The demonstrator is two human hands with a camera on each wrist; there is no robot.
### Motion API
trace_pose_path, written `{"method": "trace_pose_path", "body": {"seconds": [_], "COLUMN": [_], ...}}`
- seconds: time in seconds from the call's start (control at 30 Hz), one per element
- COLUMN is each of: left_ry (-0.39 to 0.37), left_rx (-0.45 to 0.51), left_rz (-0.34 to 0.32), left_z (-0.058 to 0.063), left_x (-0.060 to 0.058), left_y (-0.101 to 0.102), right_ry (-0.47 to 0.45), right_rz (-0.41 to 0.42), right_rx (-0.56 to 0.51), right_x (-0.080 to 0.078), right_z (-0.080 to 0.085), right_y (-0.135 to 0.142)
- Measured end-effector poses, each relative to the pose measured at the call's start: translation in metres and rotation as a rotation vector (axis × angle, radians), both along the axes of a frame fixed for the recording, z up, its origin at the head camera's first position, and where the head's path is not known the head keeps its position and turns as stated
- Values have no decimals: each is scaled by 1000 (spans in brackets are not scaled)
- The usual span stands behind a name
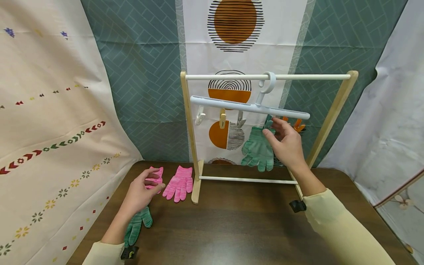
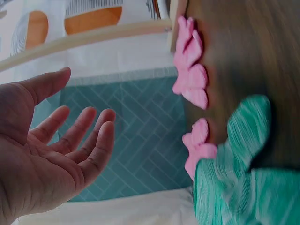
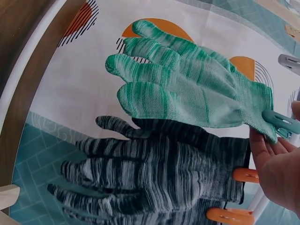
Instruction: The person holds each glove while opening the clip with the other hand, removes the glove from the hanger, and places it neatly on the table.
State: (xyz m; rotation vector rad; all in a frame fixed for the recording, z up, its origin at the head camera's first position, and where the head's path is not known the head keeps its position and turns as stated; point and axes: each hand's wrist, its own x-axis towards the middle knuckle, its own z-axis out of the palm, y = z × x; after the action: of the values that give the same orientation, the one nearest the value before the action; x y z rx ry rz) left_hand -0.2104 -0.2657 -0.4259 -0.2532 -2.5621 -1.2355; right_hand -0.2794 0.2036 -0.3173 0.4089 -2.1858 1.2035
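Note:
My right hand pinches a green clothespin below the right half of a pale hanger. That clothespin bites the cuff of a green knit glove, which hangs fingers down. Close by, two orange clothespins hold black-and-grey striped gloves, mostly hidden behind my right hand in the head view. My left hand holds nothing, its fingers loosely bent, and in the head view it overlaps one pink glove. A second green glove lies under my left forearm.
The hanger hooks over the white top bar of a wooden rack. White, beige and grey clothespins dangle along its left part. Another pink glove lies on the brown table by the rack's left foot. Patterned cloths hang around.

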Motion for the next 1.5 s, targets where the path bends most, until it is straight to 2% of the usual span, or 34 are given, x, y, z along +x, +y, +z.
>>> {"method": "trace_pose_path", "body": {"seconds": [0.37, 0.7, 1.17, 1.5], "left_ry": [-20, -43, -2, -19], "left_rx": [44, 112, 206, 283], "left_rz": [-69, -138, -314, -424], "left_z": [8, 22, 48, 62], "left_x": [-4, -14, -32, -48], "left_y": [35, 78, 151, 189], "right_ry": [-45, -5, -3, 4], "right_rz": [24, -5, -30, -33], "right_rx": [-61, -52, -74, -81], "right_x": [5, 6, 9, 11], "right_z": [2, 0, 0, 2], "right_y": [-2, -2, -4, -6]}}
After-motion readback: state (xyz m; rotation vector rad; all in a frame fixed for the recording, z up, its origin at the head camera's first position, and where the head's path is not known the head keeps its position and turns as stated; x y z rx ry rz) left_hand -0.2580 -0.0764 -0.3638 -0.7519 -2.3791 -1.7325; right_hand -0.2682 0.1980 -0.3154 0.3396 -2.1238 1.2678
